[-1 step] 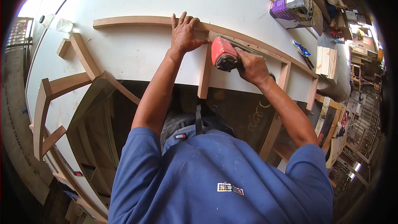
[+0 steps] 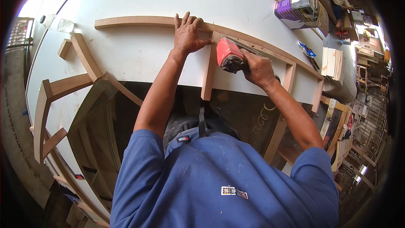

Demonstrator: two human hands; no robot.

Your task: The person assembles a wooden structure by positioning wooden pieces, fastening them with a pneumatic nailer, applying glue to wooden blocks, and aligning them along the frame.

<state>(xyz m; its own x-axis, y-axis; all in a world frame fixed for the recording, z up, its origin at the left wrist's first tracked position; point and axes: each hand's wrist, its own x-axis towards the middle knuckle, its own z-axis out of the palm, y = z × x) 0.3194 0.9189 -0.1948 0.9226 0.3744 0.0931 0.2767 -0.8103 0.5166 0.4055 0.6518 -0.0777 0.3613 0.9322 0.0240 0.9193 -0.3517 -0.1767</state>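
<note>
Currently I see the left hand (image 2: 188,33) spread flat, fingers open, pressing on the long curved wooden rail (image 2: 139,20) right at the joint w/ the short upright slat (image 2: 209,74); it grips nothing, judged to be pinning the rail so the joint stays flush. Right hand (image 2: 258,68) is wrapped tight round the red power tool (image 2: 230,55), nose set against the slat top just beside the left fingertips. Tight gap there, little margin betw. tool and fingers. Frame lies on the white tabletop (image 2: 139,59); slat's lower end overhangs the near edge, above the dark opening. Open room: bare surface beyond the rail and to the left. Right side is crowded: purple-and-grey box (image 2: 295,8), stack of small boards (image 2: 333,61). More slats (image 2: 318,93) stand along the rail to the right.
</note>
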